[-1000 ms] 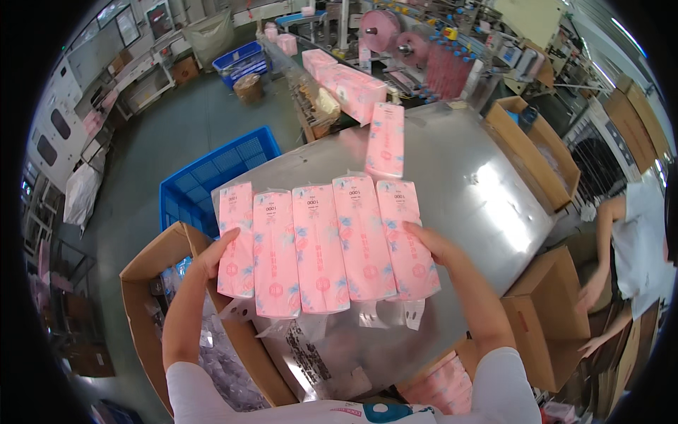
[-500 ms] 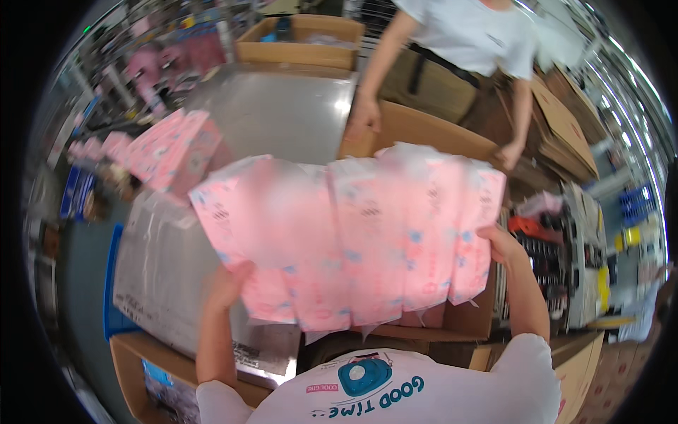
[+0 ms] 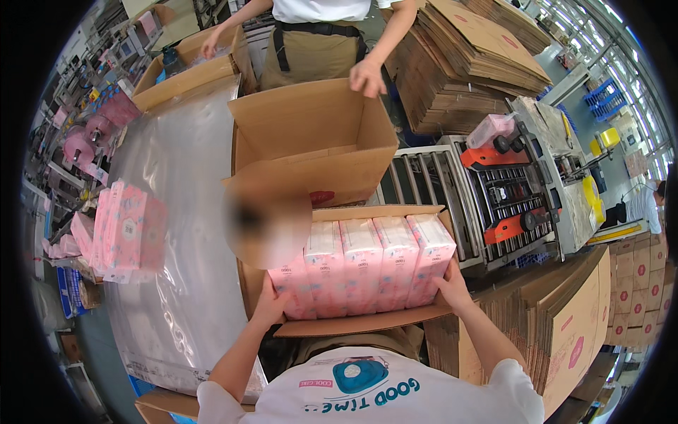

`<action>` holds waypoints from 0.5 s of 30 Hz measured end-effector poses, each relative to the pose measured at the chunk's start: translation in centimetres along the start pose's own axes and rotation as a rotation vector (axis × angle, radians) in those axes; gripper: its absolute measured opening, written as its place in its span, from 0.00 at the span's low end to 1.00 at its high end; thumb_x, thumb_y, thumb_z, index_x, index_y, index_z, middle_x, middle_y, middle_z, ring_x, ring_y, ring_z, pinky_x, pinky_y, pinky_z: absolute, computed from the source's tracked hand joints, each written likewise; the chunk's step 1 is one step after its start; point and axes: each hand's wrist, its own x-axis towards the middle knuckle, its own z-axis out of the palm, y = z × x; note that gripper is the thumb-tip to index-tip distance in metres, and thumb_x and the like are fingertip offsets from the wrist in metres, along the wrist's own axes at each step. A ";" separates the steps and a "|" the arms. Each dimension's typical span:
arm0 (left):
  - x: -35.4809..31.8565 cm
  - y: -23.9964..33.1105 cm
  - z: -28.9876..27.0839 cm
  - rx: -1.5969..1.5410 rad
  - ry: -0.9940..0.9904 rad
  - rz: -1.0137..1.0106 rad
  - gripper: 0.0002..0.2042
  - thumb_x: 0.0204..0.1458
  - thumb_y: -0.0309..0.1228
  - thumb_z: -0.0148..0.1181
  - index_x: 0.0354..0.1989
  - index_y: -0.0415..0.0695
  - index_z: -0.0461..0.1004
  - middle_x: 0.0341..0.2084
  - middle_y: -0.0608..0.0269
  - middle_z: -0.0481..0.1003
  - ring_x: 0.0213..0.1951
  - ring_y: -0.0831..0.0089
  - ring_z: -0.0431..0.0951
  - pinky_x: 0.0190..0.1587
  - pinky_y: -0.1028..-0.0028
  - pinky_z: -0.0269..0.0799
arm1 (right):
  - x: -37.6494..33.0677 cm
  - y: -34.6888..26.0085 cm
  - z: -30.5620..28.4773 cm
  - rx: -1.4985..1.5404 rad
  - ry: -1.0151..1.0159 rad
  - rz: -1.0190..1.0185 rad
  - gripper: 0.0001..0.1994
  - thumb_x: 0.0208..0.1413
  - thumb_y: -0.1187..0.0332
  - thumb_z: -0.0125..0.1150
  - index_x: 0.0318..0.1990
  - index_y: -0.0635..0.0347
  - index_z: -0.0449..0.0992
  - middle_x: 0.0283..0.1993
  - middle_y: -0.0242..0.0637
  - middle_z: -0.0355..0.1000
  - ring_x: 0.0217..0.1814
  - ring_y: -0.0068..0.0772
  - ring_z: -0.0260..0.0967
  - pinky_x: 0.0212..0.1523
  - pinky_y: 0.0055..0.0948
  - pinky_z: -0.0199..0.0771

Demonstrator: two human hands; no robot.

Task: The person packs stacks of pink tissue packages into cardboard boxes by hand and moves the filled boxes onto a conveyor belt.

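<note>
A row of several pink soft-pack tissue packages (image 3: 364,275) stands pressed side by side inside the near cardboard box (image 3: 353,327). My left hand (image 3: 272,302) grips the row's left end, and my right hand (image 3: 450,286) presses against its right end, so the packs are squeezed between both hands. The packs' pale tops show at the far side. A blurred patch hides the far left part of the row and of the box.
Beyond stands an open cardboard box (image 3: 311,134), a co-worker's hand (image 3: 368,78) on its rim. Left lies a metal table (image 3: 176,212) with pink packs (image 3: 131,230). Right are a roller conveyor (image 3: 424,191), an orange-and-black machine (image 3: 505,187) and flattened cartons (image 3: 565,332).
The row of tissue packs has moved from being held up over the near box to down inside it. My view has shifted. The co-worker's one hand has moved to the far box at left.
</note>
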 end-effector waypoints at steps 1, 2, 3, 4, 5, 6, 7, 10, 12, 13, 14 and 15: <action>0.1 0.8 -0.4 0.112 0.002 0.035 0.31 0.45 0.20 0.52 0.60 0.39 0.50 0.52 0.51 0.61 0.54 0.59 0.64 0.55 0.66 0.63 | 0.0 -0.6 -0.2 -0.170 0.090 -0.135 0.33 0.45 0.70 0.58 0.61 0.62 0.53 0.60 0.47 0.58 0.63 0.42 0.54 0.58 0.34 0.58; -0.1 2.8 -0.2 0.370 0.058 0.081 0.33 0.44 0.19 0.53 0.62 0.40 0.48 0.56 0.50 0.58 0.58 0.58 0.59 0.57 0.66 0.59 | -0.4 -3.6 0.8 -0.339 0.167 -0.268 0.36 0.44 0.68 0.60 0.62 0.62 0.52 0.62 0.48 0.54 0.65 0.45 0.49 0.60 0.36 0.55; -0.1 5.1 0.5 0.627 0.107 0.130 0.36 0.43 0.19 0.53 0.63 0.40 0.47 0.59 0.49 0.54 0.61 0.56 0.54 0.60 0.66 0.54 | -0.4 -5.5 1.8 -0.508 0.250 -0.404 0.38 0.44 0.65 0.63 0.63 0.62 0.50 0.65 0.50 0.50 0.68 0.47 0.44 0.63 0.38 0.52; 0.0 6.2 0.9 0.883 0.154 0.181 0.38 0.41 0.18 0.54 0.65 0.41 0.45 0.62 0.47 0.50 0.64 0.55 0.50 0.63 0.66 0.49 | 0.3 -5.5 2.6 -0.617 0.211 -0.399 0.41 0.42 0.61 0.64 0.63 0.62 0.49 0.66 0.50 0.48 0.69 0.49 0.42 0.64 0.42 0.48; 0.4 5.2 0.4 1.048 0.131 0.338 0.40 0.39 0.25 0.59 0.64 0.44 0.48 0.63 0.47 0.47 0.64 0.50 0.47 0.62 0.54 0.48 | 1.3 -5.2 3.8 -0.723 0.160 -0.401 0.43 0.41 0.57 0.66 0.63 0.62 0.49 0.66 0.50 0.45 0.70 0.51 0.39 0.64 0.46 0.45; 0.8 5.0 1.3 1.198 0.067 0.296 0.39 0.39 0.29 0.60 0.64 0.45 0.50 0.63 0.48 0.47 0.64 0.50 0.47 0.60 0.49 0.48 | 2.2 -5.0 4.9 -0.833 0.117 -0.396 0.46 0.40 0.53 0.67 0.64 0.62 0.48 0.67 0.50 0.43 0.70 0.53 0.37 0.65 0.51 0.42; 1.3 4.5 2.9 1.347 -0.001 0.250 0.39 0.39 0.32 0.61 0.64 0.46 0.51 0.63 0.50 0.48 0.64 0.50 0.47 0.58 0.45 0.48 | 2.8 -4.8 6.4 -0.951 0.048 -0.323 0.48 0.38 0.47 0.65 0.64 0.61 0.48 0.68 0.50 0.42 0.71 0.54 0.34 0.65 0.54 0.39; 4.3 2.6 4.8 1.488 -0.055 0.262 0.40 0.36 0.44 0.65 0.61 0.52 0.56 0.59 0.57 0.54 0.61 0.53 0.50 0.53 0.36 0.48 | 5.8 -5.6 8.9 -1.172 -0.114 -0.105 0.54 0.36 0.34 0.58 0.65 0.60 0.46 0.69 0.51 0.37 0.72 0.56 0.28 0.61 0.67 0.31; 7.6 2.6 5.0 1.455 -0.132 0.169 0.42 0.35 0.45 0.65 0.62 0.52 0.54 0.60 0.57 0.53 0.62 0.53 0.49 0.54 0.37 0.47 | 9.4 -6.1 8.7 -1.140 -0.167 0.018 0.55 0.36 0.30 0.53 0.66 0.60 0.44 0.70 0.52 0.34 0.72 0.57 0.25 0.56 0.78 0.27; 8.9 1.5 4.4 1.464 -0.201 0.108 0.44 0.34 0.47 0.65 0.63 0.52 0.52 0.61 0.57 0.52 0.63 0.53 0.47 0.56 0.39 0.46 | 10.7 -5.8 9.2 -1.121 -0.177 0.035 0.55 0.36 0.29 0.52 0.66 0.59 0.43 0.70 0.51 0.31 0.72 0.56 0.23 0.57 0.77 0.26; 10.6 0.0 3.7 1.476 -0.275 0.053 0.46 0.34 0.49 0.65 0.64 0.52 0.50 0.62 0.57 0.51 0.64 0.53 0.46 0.58 0.41 0.46 | 12.2 -4.0 9.6 -1.099 -0.181 0.056 0.55 0.37 0.28 0.51 0.67 0.57 0.42 0.71 0.49 0.29 0.72 0.56 0.21 0.58 0.76 0.25; 12.9 -1.3 4.6 1.455 -0.372 -0.022 0.48 0.33 0.51 0.65 0.65 0.53 0.47 0.62 0.56 0.50 0.65 0.53 0.45 0.60 0.44 0.46 | 15.9 1.6 8.2 -1.165 -0.269 -0.039 0.55 0.37 0.28 0.50 0.68 0.54 0.39 0.71 0.47 0.25 0.73 0.54 0.19 0.57 0.77 0.24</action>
